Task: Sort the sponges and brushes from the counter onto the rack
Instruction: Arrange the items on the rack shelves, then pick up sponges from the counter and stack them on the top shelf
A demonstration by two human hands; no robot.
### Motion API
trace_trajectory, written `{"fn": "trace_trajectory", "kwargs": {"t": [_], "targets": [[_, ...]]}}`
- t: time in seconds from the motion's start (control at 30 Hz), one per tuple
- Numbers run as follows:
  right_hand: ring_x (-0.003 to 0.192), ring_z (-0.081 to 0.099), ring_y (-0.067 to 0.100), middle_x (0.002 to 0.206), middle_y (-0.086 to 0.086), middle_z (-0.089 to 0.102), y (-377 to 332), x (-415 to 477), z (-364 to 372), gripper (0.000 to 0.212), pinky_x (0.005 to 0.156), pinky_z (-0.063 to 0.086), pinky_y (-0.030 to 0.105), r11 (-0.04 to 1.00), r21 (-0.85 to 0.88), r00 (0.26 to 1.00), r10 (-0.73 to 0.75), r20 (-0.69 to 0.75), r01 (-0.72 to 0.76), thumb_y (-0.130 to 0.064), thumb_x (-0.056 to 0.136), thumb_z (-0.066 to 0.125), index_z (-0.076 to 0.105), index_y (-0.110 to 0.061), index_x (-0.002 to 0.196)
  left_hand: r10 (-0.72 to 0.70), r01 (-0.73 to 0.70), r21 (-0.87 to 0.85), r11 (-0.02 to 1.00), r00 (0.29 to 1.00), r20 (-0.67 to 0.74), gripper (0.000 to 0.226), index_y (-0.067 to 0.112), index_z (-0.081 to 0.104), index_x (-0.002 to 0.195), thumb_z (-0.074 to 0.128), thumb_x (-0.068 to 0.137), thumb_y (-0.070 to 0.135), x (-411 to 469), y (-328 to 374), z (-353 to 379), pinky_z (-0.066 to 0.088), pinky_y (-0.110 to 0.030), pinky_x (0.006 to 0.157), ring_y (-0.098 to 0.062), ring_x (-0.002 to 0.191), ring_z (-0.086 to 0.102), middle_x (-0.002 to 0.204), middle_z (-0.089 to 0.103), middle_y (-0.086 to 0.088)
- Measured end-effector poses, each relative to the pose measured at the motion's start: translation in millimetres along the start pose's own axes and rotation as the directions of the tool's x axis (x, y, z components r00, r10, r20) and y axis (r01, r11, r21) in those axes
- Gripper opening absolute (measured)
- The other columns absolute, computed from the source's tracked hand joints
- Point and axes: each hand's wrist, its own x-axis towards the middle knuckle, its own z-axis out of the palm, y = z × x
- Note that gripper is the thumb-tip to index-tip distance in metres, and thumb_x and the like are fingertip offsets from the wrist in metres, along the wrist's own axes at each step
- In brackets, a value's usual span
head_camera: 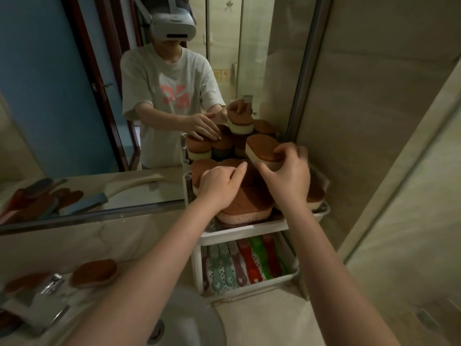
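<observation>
**Sponge going onto a full top tier**

The right hand (pixel 287 176) pinches a sponge (pixel 262 151) by its near end, thumb below and fingers curled over the brown top. Just beside it, the left hand (pixel 219 183) lies flat with loose fingers on the pile (pixel 244 203) in the rack (pixel 239 233).

The sponge looks light and squashy, so a grip across its sides should suit. Brushes (pixel 249 263) fill the tier below the hands. Another sponge (pixel 93 273) waits on the bench (pixel 74 240), well to the left.
</observation>
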Motion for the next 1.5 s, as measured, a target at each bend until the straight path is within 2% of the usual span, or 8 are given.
{"fn": "trace_trajectory", "kwargs": {"t": [0.3, 0.53, 0.73, 0.9, 1.03, 1.13, 1.27, 1.5], "targets": [[0.110, 0.051, 0.031, 0.124, 0.009, 0.046, 4, -4, 14, 0.048, 0.068, 0.044, 0.032, 0.958, -0.286, 0.996, 0.010, 0.085, 0.015, -0.045, 0.081, 0.067, 0.053, -0.019, 0.119, -0.020, 0.020, -0.015, 1.000, 1.000, -0.005, 0.078, 0.002, 0.071, 0.089, 0.015, 0.086, 0.057, -2, 4, -4, 0.043, -0.040, 0.092, -0.027, 0.093, 0.062, 0.094, 0.071, -0.013], [0.118, 0.045, 0.029, 0.132, 0.009, 0.043, -2, -17, 2, 0.049, 0.079, 0.052, 0.038, 0.946, -0.322, 0.995, -0.002, 0.096, 0.032, -0.045, 0.085, 0.062, 0.054, -0.019, 0.125, -0.066, 0.059, -0.100, 0.993, 0.995, -0.074, 0.057, 0.001, 0.069, 0.090, 0.030, 0.099, 0.042, -6, 8, -13, 0.047, -0.039, 0.081, -0.025, 0.086, 0.061, 0.092, 0.070, -0.015], [0.116, 0.044, 0.023, 0.126, 0.004, 0.049, -26, -47, -8, 0.048, 0.084, 0.046, 0.031, 0.983, -0.151, 0.993, -0.091, 0.079, 0.102, -0.045, 0.085, 0.062, 0.056, -0.019, 0.125, -0.098, 0.055, -0.218, 0.974, 0.977, -0.191, 0.047, -0.002, 0.067, 0.086, 0.038, 0.099, 0.033, -34, 2, -37, 0.046, -0.034, 0.069, -0.017, 0.074, 0.059, 0.084, 0.068, -0.016], [0.113, 0.048, 0.023, 0.112, 0.002, 0.058, -65, -84, -8, 0.032, 0.086, 0.043, 0.032, 0.985, 0.040, 0.970, -0.175, 0.167, 0.171, -0.040, 0.087, 0.062, 0.064, -0.018, 0.110, -0.133, 0.074, -0.223, 0.972, 0.955, -0.264, 0.038, 0.002, 0.067, 0.095, 0.040, 0.099, 0.029, -77, -24, -72, 0.045, -0.036, 0.080, -0.022, 0.092, 0.059, 0.097, 0.067, -0.013], [0.089, 0.054, 0.020, 0.089, -0.001, 0.062, -104, -129, 10, 0.022, 0.073, 0.042, 0.031, 0.946, 0.157, 0.917, -0.315, 0.245, 0.283, -0.034, 0.085, 0.063, 0.067, -0.015, 0.096, -0.208, 0.142, -0.237, 0.961, 0.936, -0.283, 0.031, 0.008, 0.066, 0.100, 0.045, 0.097, 0.030, -126, -66, -100, 0.045, -0.030, 0.071, -0.018, 0.089, 0.059, 0.096, 0.066, -0.007], [0.090, 0.056, 0.019, 0.091, -0.001, 0.066, -134, -168, 33, 0.022, 0.075, 0.042, 0.030, 0.926, 0.232, 0.862, -0.364, 0.353, 0.297, -0.032, 0.085, 0.064, 0.068, -0.015, 0.097, -0.286, 0.218, -0.245, 0.945, 0.912, -0.293, 0.024, 0.013, 0.064, 0.102, 0.047, 0.096, 0.029, -167, -99, -122, 0.038, -0.015, 0.065, -0.011, 0.088, 0.055, 0.094, 0.061, 0.003], [0.091, 0.054, 0.011, 0.096, -0.006, 0.063, -172, -219, 64, 0.022, 0.073, 0.041, 0.025, 0.915, 0.289, 0.788, -0.392, 0.475, 0.281, -0.032, 0.087, 0.063, 0.065, -0.018, 0.104, -0.437, 0.365, -0.260, 0.894, 0.840, -0.322, 0.017, 0.020, 0.060, 0.101, 0.047, 0.096, 0.030, -223, -143, -152, 0.038, -0.016, 0.068, -0.006, 0.085, 0.054, 0.091, 0.057, 0.010], [0.088, 0.062, 0.022, 0.093, 0.006, 0.068, -230, -307, 124, 0.017, 0.079, 0.049, 0.036, 0.928, 0.349, 0.566, -0.357, 0.743, 0.129, -0.021, 0.085, 0.064, 0.068, -0.011, 0.099, -0.639, 0.592, -0.245, 0.768, 0.680, -0.361, 0.023, 0.007, 0.065, 0.105, 0.052, 0.094, 0.022, -335, -228, -206, 0.038, -0.023, 0.078, -0.019, 0.094, 0.058, 0.102, 0.065, -0.009]]}}
